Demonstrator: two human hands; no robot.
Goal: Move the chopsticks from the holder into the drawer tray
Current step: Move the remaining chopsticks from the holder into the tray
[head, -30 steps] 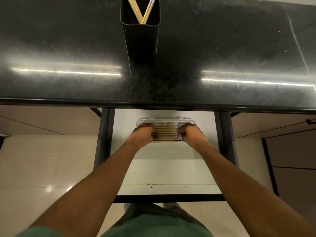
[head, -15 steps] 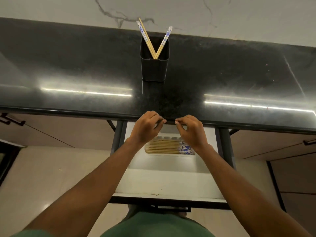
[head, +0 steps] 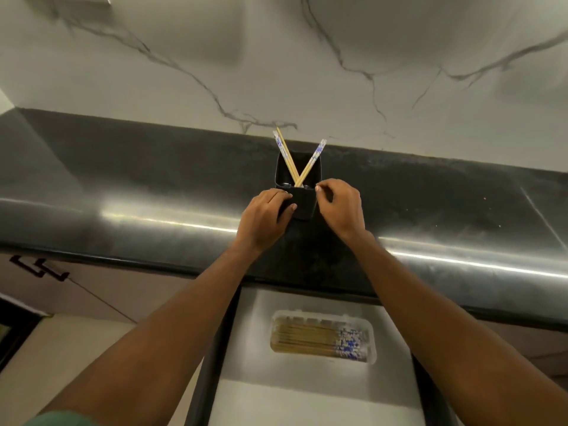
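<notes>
A black rectangular holder (head: 302, 204) stands on the dark countertop (head: 123, 179). Three wooden chopsticks (head: 289, 161) with blue-patterned tops lean crossed inside it. My left hand (head: 264, 219) wraps the holder's left side. My right hand (head: 341, 207) hovers at the holder's right rim with thumb and fingers pinched together, holding nothing that I can see. Below, the open drawer (head: 242, 348) holds a white tray (head: 373, 333) with several chopsticks (head: 307, 338) lying side by side in it.
A white marbled wall (head: 307, 56) rises behind the countertop. Black cabinet handles (head: 40, 267) show at the lower left. Cabinet fronts flank the drawer on both sides.
Both hands have risen from the tray in the drawer, over the counter edge, to the holder. My view has tilted upward, bringing the wall into sight.
</notes>
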